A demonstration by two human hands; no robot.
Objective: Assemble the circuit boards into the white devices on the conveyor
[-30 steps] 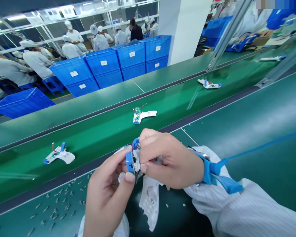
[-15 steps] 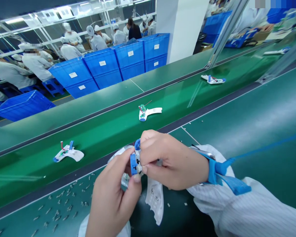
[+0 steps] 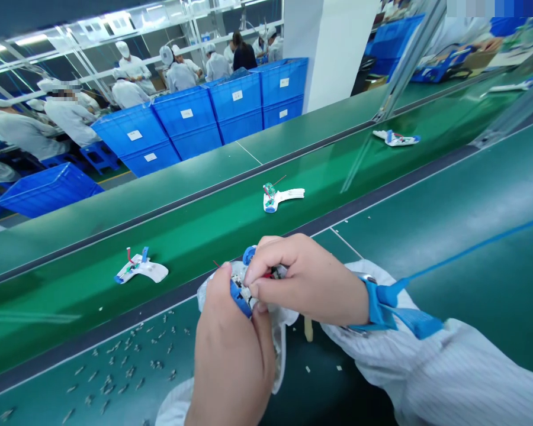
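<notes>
A small blue-and-white electronic module (image 3: 241,299) with black and white parts on its face is gripped in my left hand (image 3: 231,349), between thumb and fingers. My right hand (image 3: 311,278) pinches with thumb and forefinger at the module's upper face; whatever lies between those fingertips is hidden. Just past the right knuckles, a round blue piece (image 3: 249,255) peeks out. A white plastic shell half (image 3: 281,355) hangs below the hands, largely covered by the left one. Red wire shows beside the right fingers.
Several white handle-shaped shells with boards and wires, one a white shell (image 3: 284,196), lie on the green conveyor belt (image 3: 213,225). Small metal pieces (image 3: 109,381) are scattered at left on the bench. A blue wrist strap cord (image 3: 475,247) runs right. Blue crates (image 3: 186,127) and people are beyond.
My left hand has turned and shifted right, tilting the module. The white shell has swung behind the left hand. Shells on the belt have moved right.
</notes>
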